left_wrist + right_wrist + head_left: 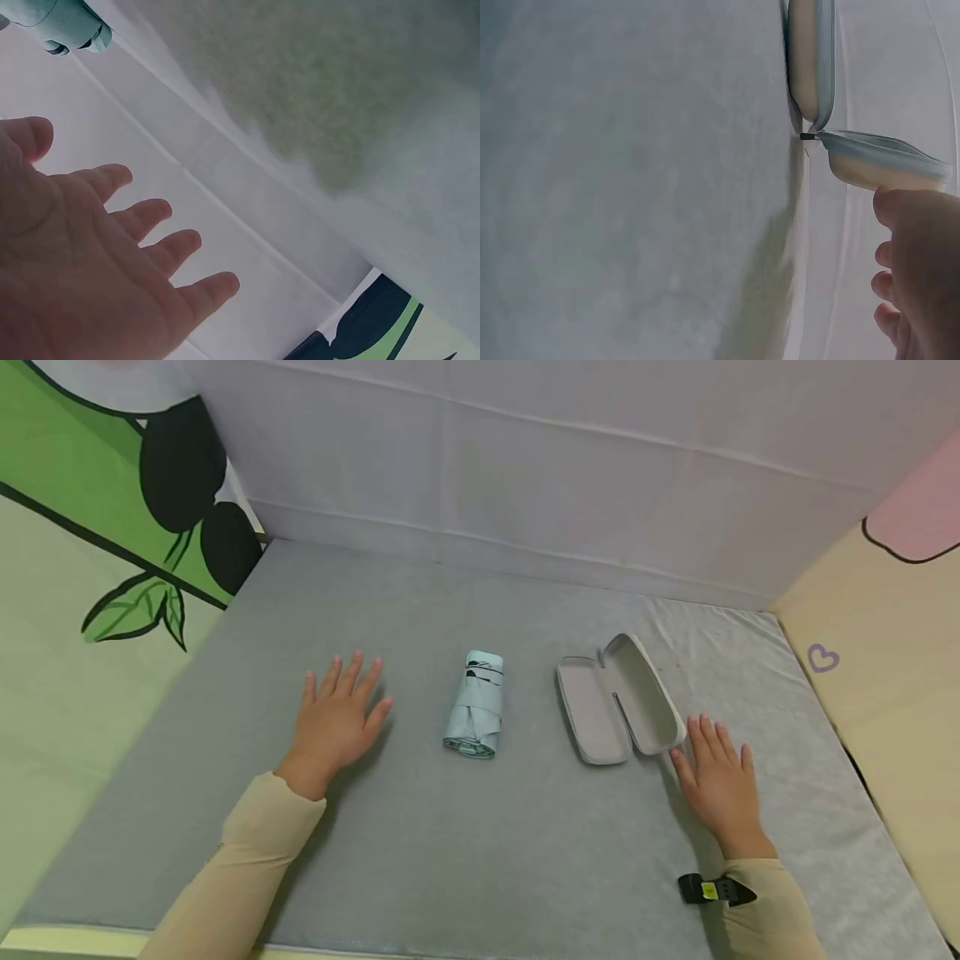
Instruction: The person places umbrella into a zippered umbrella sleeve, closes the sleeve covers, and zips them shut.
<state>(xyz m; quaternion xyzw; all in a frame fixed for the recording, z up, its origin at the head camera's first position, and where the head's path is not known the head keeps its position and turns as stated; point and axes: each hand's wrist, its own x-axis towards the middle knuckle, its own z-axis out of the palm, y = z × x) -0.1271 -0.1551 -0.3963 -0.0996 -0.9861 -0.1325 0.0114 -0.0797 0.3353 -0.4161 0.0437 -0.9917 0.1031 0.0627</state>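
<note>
A roll of light teal fabric (476, 706) with black print and a band around it lies on the grey-covered table. My left hand (335, 727) is to its left, palm down with fingers spread and straight, holding nothing; its palm side (97, 247) shows in the left wrist view. Right of the roll lies an unzipped hard glasses case (597, 714), its two pale halves folded apart and one standing up. Beside that raised half is my right hand (720, 785), fingers extended. In the right wrist view, the thumb (889, 208) is right at the raised half's outer shell (855, 169).
The grey cloth-covered table (450, 860) meets a white fabric wall (525, 468) at the back. Printed panels stand at the left (90, 710) and right (885, 693). A black strap device (716, 890) sits at the right wrist.
</note>
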